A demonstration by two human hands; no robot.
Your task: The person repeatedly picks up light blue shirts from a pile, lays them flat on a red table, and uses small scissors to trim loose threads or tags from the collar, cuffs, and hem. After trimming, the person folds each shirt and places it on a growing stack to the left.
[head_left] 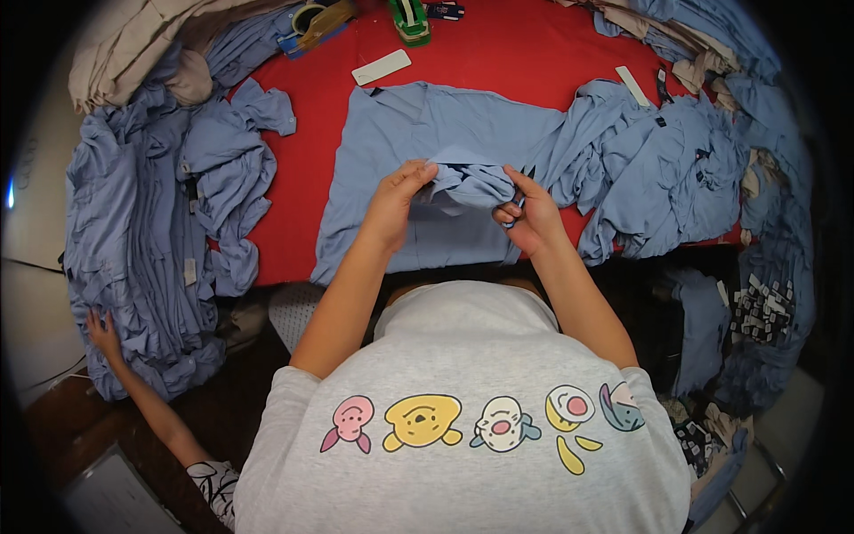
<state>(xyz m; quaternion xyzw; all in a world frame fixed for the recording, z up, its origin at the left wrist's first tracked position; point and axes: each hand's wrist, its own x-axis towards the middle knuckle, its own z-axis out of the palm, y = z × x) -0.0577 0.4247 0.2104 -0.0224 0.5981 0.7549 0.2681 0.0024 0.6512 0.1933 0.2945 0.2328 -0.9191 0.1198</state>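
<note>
While the left hand (398, 203) and right hand (535, 216) pinch its sides, bunched light-blue fabric (476, 185) sits over a spread shirt (378, 133) on red cloth (301, 178). Beyond — a tape dispenser (333, 21) holds its roll (300, 17).

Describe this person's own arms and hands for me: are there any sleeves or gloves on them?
The left hand and right hand are bare, with no gloves. Both forearms are uncovered too, with no watch or cable visible. The short sleeves are light grey, part of a shirt printed with colourful cartoon heads.
</note>
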